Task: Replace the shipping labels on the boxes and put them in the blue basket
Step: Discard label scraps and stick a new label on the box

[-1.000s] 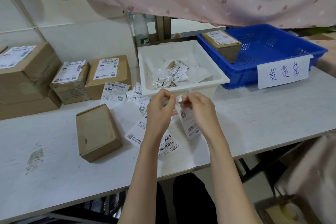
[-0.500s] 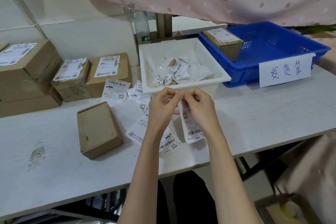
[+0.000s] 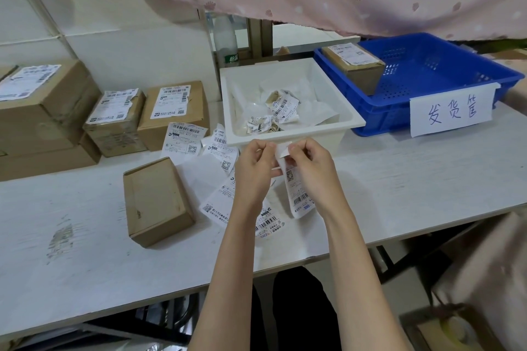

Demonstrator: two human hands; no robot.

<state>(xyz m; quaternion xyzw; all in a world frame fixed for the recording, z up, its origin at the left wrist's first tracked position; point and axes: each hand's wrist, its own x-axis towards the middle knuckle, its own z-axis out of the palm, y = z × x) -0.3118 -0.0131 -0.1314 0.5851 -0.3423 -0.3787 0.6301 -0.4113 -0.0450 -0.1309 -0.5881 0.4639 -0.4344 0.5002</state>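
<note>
Tearing or self-sticking is the likely trouble here, since the fresh label [image 3: 295,185] is being peeled from its backing in mid-air and its loose tail hangs free toward 6 o'clock, where it could curl onto itself or catch the loose labels [image 3: 216,151] scattered on the tabletop [image 3: 413,174]. The label's top corner is pinched by the left hand [image 3: 253,164] and the right hand [image 3: 310,164], both closed around it with curled fingers. The bare box [image 3: 155,201] awaiting it lies at 9 o'clock of the hands, while the blue basket [image 3: 445,71], already holding one relabelled box [image 3: 355,65], sits at 2 o'clock.
</note>
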